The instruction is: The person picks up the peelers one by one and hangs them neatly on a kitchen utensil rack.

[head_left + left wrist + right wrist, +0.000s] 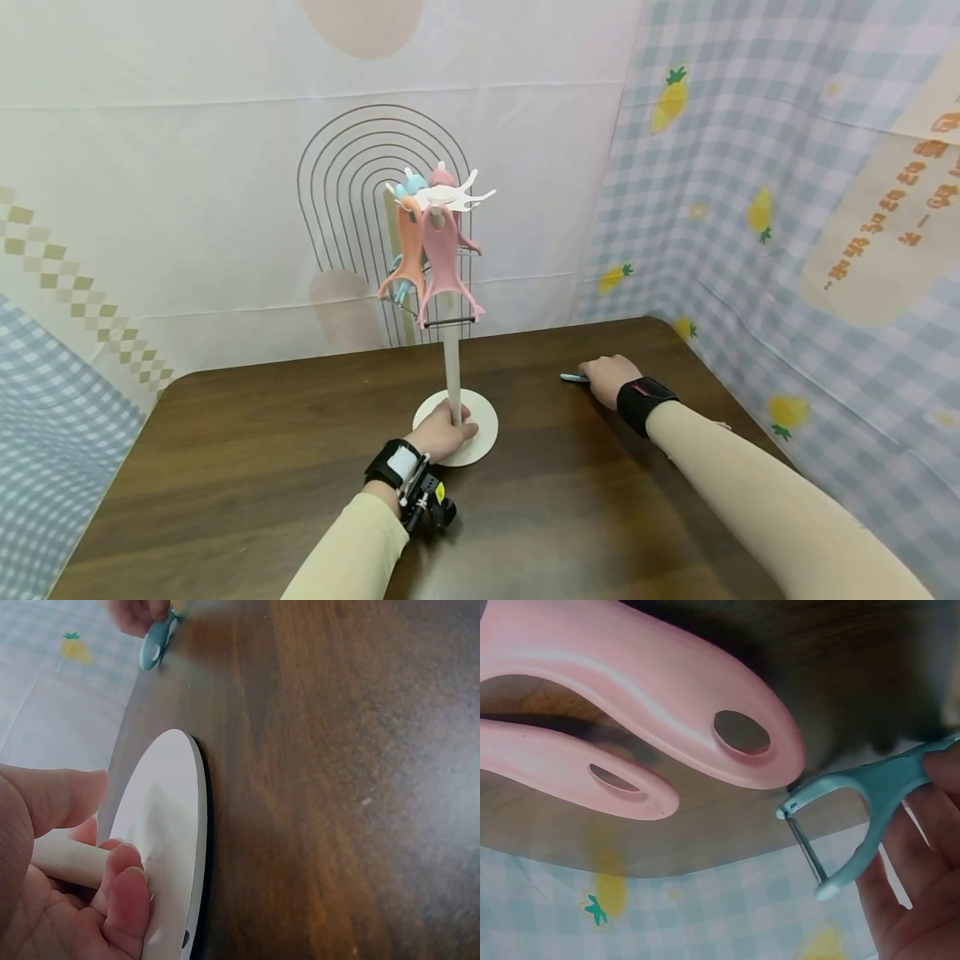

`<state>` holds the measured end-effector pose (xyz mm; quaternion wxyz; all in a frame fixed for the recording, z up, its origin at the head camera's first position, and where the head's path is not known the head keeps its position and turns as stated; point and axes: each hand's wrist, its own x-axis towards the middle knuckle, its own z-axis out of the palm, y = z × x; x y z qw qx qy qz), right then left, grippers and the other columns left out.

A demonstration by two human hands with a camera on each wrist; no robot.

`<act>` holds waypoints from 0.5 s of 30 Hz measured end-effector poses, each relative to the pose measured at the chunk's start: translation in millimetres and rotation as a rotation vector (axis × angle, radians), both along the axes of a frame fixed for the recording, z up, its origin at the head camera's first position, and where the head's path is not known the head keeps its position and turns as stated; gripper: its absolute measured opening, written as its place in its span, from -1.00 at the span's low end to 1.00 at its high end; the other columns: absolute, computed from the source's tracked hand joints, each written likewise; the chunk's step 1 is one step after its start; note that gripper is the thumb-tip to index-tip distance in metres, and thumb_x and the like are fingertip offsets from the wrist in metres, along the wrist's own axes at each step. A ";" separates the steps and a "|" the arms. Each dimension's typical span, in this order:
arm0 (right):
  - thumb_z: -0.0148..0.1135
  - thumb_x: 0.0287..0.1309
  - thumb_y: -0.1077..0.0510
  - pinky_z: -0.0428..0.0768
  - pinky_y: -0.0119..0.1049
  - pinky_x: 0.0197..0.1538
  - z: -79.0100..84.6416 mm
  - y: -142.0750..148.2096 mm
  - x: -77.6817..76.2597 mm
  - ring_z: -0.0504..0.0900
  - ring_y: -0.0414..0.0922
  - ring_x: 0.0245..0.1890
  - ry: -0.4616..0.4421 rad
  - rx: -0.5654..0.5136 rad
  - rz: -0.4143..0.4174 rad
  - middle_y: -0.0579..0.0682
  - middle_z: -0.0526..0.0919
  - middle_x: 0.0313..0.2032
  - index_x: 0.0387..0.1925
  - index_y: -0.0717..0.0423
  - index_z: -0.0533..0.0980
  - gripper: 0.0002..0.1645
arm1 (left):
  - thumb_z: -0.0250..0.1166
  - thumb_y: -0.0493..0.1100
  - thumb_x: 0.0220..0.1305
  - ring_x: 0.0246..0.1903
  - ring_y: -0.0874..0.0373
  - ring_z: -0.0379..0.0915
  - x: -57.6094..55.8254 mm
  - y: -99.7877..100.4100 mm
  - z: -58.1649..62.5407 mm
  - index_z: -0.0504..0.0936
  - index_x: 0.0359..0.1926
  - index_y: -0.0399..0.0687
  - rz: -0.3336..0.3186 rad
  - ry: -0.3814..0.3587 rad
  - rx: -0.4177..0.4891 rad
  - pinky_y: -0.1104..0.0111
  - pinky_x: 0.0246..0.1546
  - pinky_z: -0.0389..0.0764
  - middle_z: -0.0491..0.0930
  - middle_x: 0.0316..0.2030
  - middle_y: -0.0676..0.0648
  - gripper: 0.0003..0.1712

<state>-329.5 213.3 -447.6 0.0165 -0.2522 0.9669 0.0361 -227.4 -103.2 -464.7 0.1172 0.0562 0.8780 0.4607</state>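
Observation:
Toward the middle of the table, my left hand (442, 435) grips the white pole of a rack (452, 358) just above its round base (169, 795). In the left wrist view its fingers curl about the pole and the thumb lies alongside. At the top, an orange peeler (410, 242) and a pink peeler (441, 250) hang from the front hooks; a blue peeler (414, 185) and another pink one (442, 177) hang behind, partly hidden. Low over the table's right side, my right hand (611, 377) holds a teal Y-shaped peeler (885, 787) by its handle.
Two pink handles (750, 742) with holes lie close to the teal peeler in the right wrist view; the right arm mostly hides them from the head camera. A patterned cloth (525, 167) hangs along the back and right edges of the brown wooden table (262, 467).

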 end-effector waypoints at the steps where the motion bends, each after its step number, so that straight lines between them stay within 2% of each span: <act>1: 0.08 0.26 0.35 0.53 -0.08 -0.23 1.8 -0.8 0.5 0.60 -0.04 -0.40 -0.003 -0.010 0.002 0.02 0.65 -0.39 -0.28 0.12 0.59 -0.82 | 0.25 -0.16 0.32 -0.29 0.04 0.40 -0.2 -0.5 -0.3 0.41 -0.10 -0.28 0.002 0.000 -0.003 0.21 -0.21 0.44 0.45 -0.36 -0.12 -0.71; 5: 0.09 0.28 0.34 0.50 -0.15 -0.32 8.6 -1.3 1.7 0.53 -0.08 -0.46 -0.028 -0.074 -0.013 0.01 0.62 -0.40 -0.23 0.14 0.56 -0.86 | 0.26 -0.16 0.31 -0.28 0.03 0.40 0.2 -1.8 0.3 0.41 -0.11 -0.28 0.006 0.002 -0.010 0.21 -0.20 0.43 0.45 -0.36 -0.12 -0.70; 10: 0.13 0.30 0.31 0.45 -0.16 -0.35 18.4 -0.9 1.3 0.47 -0.09 -0.49 -0.051 -0.163 -0.025 -0.01 0.58 -0.42 -0.18 0.17 0.55 -0.89 | 0.26 -0.17 0.30 -0.29 0.04 0.40 0.7 -1.5 1.5 0.41 -0.10 -0.29 0.002 0.002 -0.007 0.22 -0.21 0.43 0.46 -0.37 -0.12 -0.69; 15: 0.14 0.31 0.28 0.40 -0.20 -0.37 28.2 -4.1 0.8 0.42 -0.13 -0.51 -0.018 -0.253 0.013 -0.06 0.56 -0.43 -0.18 0.12 0.52 -0.91 | 0.26 -0.16 0.30 -0.29 0.04 0.39 0.8 0.8 0.8 0.40 -0.10 -0.28 -0.007 -0.003 0.004 0.23 -0.22 0.42 0.45 -0.36 -0.12 -0.69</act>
